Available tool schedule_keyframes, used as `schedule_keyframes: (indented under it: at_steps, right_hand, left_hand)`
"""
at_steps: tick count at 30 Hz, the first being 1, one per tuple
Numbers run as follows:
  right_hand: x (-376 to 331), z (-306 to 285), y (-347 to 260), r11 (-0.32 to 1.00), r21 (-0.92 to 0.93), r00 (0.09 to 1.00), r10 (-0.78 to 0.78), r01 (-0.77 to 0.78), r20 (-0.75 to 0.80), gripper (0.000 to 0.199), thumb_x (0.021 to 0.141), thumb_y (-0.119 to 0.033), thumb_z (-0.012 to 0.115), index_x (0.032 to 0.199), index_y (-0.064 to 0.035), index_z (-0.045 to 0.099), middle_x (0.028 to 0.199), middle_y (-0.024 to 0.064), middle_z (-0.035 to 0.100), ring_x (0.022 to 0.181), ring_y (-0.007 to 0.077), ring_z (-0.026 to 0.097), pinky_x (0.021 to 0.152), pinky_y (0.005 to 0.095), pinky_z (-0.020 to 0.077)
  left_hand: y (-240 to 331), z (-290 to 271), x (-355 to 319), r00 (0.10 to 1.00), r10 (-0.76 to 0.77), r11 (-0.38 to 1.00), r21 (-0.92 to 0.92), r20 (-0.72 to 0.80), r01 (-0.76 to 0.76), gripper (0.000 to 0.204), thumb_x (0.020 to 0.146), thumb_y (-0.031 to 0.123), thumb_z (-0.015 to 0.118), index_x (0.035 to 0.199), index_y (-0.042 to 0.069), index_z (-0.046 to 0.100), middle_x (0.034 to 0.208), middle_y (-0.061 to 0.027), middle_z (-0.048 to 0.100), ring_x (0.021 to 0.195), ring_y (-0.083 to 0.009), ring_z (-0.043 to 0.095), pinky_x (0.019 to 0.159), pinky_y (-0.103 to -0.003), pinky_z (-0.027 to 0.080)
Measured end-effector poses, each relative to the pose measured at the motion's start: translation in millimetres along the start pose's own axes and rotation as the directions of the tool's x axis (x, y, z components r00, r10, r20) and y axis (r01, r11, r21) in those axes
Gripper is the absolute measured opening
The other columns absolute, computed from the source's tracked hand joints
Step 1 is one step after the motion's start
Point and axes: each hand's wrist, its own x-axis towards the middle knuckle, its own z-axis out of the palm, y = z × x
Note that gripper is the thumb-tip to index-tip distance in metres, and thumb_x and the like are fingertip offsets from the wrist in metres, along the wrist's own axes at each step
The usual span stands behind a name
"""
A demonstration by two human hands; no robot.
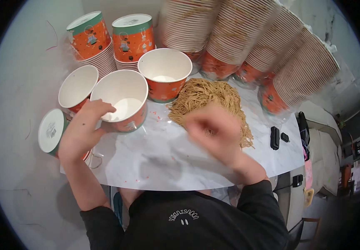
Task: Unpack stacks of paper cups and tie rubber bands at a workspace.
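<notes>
My left hand [82,131] grips the near-left rim of a white-lined paper tub [119,85], fingertips over the inside and thumb outside. The tub stands upright, mouth up, with an orange printed outside. Over the near side of a heap of thin tan strands [205,93] is my right hand [213,131], blurred by motion. Its fingers look curled, but what they hold, if anything, cannot be made out. Behind the gripped tub stands a second upright orange tub [165,85], touching or close to the heap. Another open tub [77,87] leans at the left.
Upside-down tub stacks [132,39] stand at the back left, with a tub lying on its side [51,131] nearer. Tall stacks in clear plastic [305,68] lean along the back right. Two small black devices [275,138] lie near the right edge of the marbled table [146,166].
</notes>
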Motion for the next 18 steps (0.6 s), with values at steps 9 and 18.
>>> schedule_keyframes:
  at_steps: [9,18]
  right_hand:
    - [-16,39,-25,0.928,0.342,0.937,0.023,-0.149,0.347,0.017,0.082,-0.002,0.076,0.099,-0.0072,0.076,0.078,0.0047,0.064,0.063,0.0146,0.062,0.054,0.0281,0.046]
    - [-7,19,-5,0.999,-0.005,0.985,0.041,-0.041,0.169,0.018,0.082,0.001,0.075,0.099,-0.0025,0.072,0.095,0.0096,0.071,0.079,0.0173,0.071,0.065,0.0275,0.0561]
  left_hand:
    - [50,20,4,0.991,0.057,0.917,-0.398,0.12,-0.005,0.029,0.082,-0.003,0.064,0.11,-0.002,0.068,0.097,-0.0141,0.071,0.09,-0.0264,0.073,0.074,-0.033,0.059]
    - [82,33,-2,0.955,-0.182,0.29,-0.915,0.233,0.279,0.039,0.086,-0.004,0.073,0.124,-0.008,0.063,0.111,-0.0136,0.071,0.099,-0.0158,0.07,0.087,-0.028,0.06]
